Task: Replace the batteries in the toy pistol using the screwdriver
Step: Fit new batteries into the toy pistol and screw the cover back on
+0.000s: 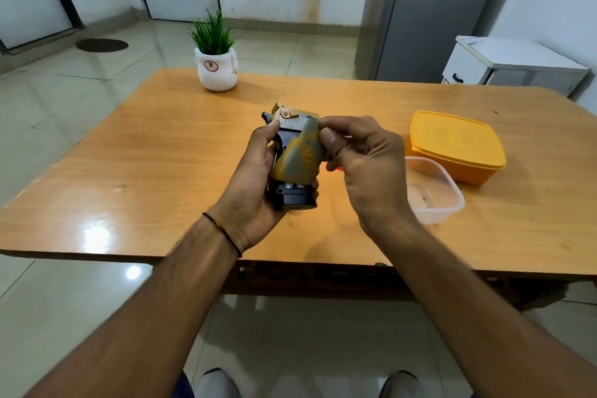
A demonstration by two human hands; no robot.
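Observation:
The toy pistol (297,152), yellow and grey with a dark base, is held above the wooden table (161,155) with its grip end pointing toward me. My left hand (255,191) wraps around its left side and underside. My right hand (361,165) pinches the upper right part of the grip between thumb and fingers. A metal battery end shows in a gap near the dark base (294,195). Something small and orange-red (337,169) peeks out under my right hand; I cannot tell what it is. No screwdriver is clearly visible.
A clear plastic container (433,194) sits right of my hands, with a yellow lidded box (455,145) behind it. A white pot with a green plant (216,64) stands at the table's far edge. A grey cabinet (429,10) and white drawer unit (513,64) stand beyond.

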